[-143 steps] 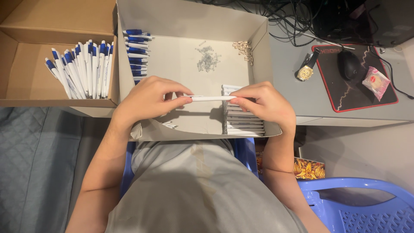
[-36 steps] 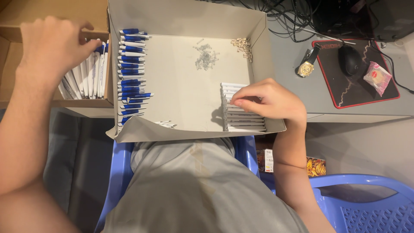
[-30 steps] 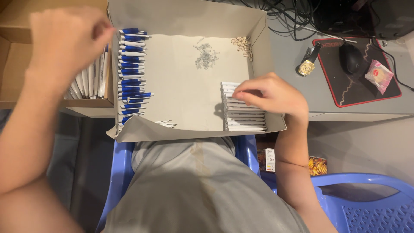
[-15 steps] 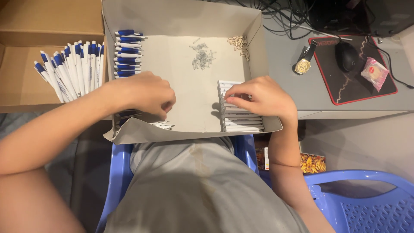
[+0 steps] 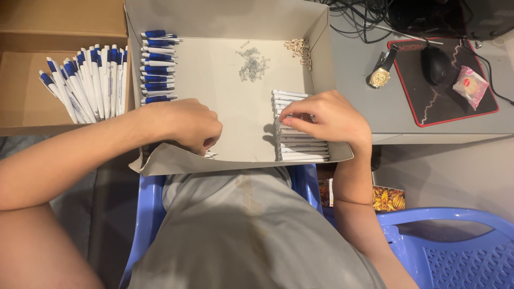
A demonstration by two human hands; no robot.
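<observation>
Seen from above, finished blue-and-white pens (image 5: 88, 80) fan out in a brown carton (image 5: 32, 32) at far left. Beside it, in a grey tray (image 5: 225, 16), blue pen caps (image 5: 158, 67) lie in a column just above the left hand (image 5: 184, 126), which is curled over small parts near the tray's front edge; what it grips cannot be told. Small springs (image 5: 251, 64) sit mid-tray. The right hand (image 5: 326, 118) pinches one white barrel from the stack of white barrels (image 5: 300, 150), their long axes running left to right, directly beneath its fingertips.
</observation>
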